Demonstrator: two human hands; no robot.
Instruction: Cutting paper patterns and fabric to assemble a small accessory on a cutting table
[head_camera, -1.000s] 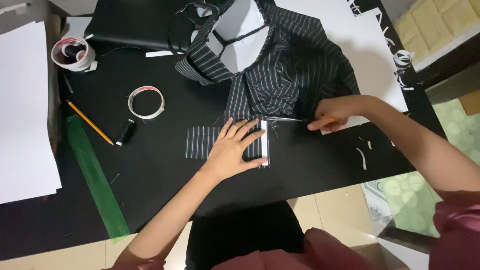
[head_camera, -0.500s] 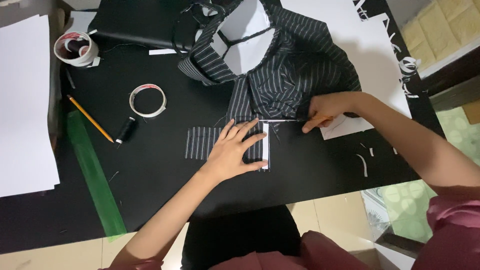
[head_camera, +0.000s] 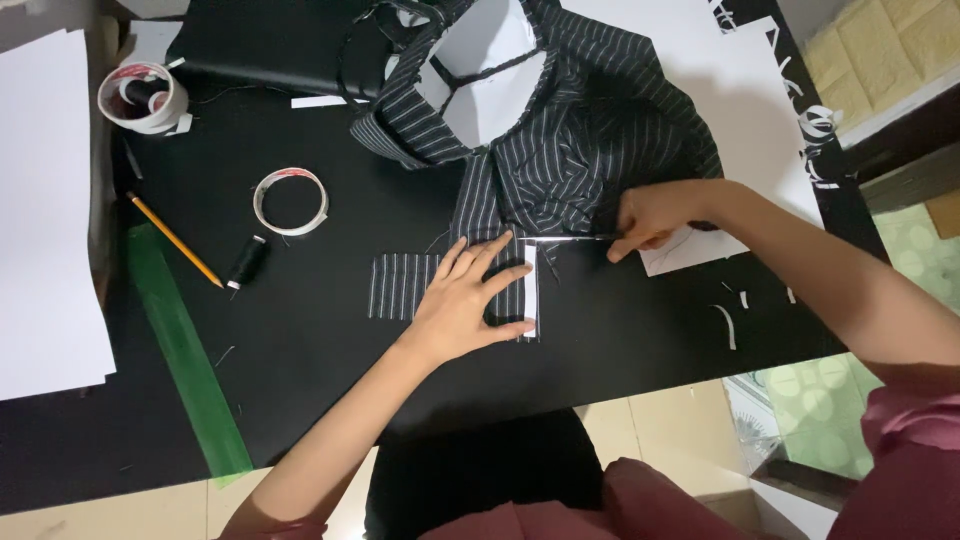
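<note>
My left hand (head_camera: 462, 296) lies flat with spread fingers on a small rectangle of black pinstriped fabric (head_camera: 398, 284) on the black table (head_camera: 330, 380). A narrow white strip (head_camera: 530, 290) runs down the rectangle's right edge, beside my fingertips. My right hand (head_camera: 652, 217) grips scissors (head_camera: 575, 238), whose thin blades point left toward the top of that white strip. Behind both hands lies a bunched black pinstriped garment (head_camera: 560, 150) with a white paper collar piece (head_camera: 488, 68) inside it.
A tape roll (head_camera: 291, 200), black thread spool (head_camera: 246, 262), pencil (head_camera: 174, 240) and green ruler (head_camera: 186, 352) lie left. A second tape roll (head_camera: 142, 97) sits far left. White sheets (head_camera: 45, 210) cover the left edge. Small white snippets (head_camera: 727, 325) lie right.
The view has shifted slightly. My right hand with the scissors has edged a little left toward the white strip; my left hand stays pressed on the fabric piece.
</note>
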